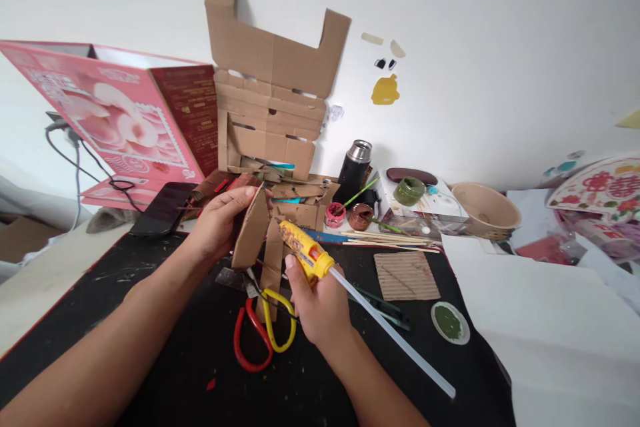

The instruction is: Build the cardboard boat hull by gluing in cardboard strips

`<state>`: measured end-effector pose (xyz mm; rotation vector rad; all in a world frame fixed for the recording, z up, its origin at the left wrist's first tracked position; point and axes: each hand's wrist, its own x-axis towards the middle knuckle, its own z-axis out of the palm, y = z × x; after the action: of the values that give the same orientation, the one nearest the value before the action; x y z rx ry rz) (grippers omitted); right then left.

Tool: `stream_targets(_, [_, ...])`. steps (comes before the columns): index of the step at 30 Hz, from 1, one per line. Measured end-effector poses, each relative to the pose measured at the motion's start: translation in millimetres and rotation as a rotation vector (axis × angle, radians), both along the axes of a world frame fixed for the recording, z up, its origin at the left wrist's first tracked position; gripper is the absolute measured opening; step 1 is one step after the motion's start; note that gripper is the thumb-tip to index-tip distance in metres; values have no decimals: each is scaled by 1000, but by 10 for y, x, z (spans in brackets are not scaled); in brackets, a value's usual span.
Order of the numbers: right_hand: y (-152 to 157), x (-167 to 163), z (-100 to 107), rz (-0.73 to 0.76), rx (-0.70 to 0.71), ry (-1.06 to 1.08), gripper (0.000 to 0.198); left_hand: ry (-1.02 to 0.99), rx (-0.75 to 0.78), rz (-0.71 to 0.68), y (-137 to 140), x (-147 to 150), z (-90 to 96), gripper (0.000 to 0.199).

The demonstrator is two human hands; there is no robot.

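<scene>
My left hand grips a folded piece of cardboard, tilted upright above the black mat; most of the fingers are hidden behind it. In my right hand is a yellow hot glue gun, its nozzle pointing left at the cardboard, with a small gap between them. A long clear glue stick sticks out of the gun's back end. Under the hands lie scissors with one red and one yellow handle. A cardboard strip lies partly beneath the gun's tip.
Cardboard scraps pile up at the back. A black thermos, paint jars and wooden sticks stand or lie beyond the gun. To the right are corrugated cardboard and a lid of green paint. A phone lies left.
</scene>
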<state>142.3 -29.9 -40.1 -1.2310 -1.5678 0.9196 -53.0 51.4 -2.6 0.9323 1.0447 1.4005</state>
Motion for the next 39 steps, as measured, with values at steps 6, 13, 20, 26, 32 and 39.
stream_targets(6, [-2,3,5,9,-38,0,46,-9,-17,-10,-9,31,15,33])
stream_targets(13, [2,-10,-14,35,-31,24,43,5,-31,-21,-16,42,16,36])
stream_targets(20, [0,-2,-12,38,-24,37,42,11,-31,-42,-15,43,3,40])
stream_targets(26, [-14,0,-7,27,-7,49,45,27,-38,-46,-7,39,-5,40])
stream_targets(32, [-32,6,-5,28,-8,41,47,43,-53,-29,-9,46,-3,38])
stream_targets(39, [-11,4,-14,61,16,58,44,31,-61,-12,-10,58,1,40])
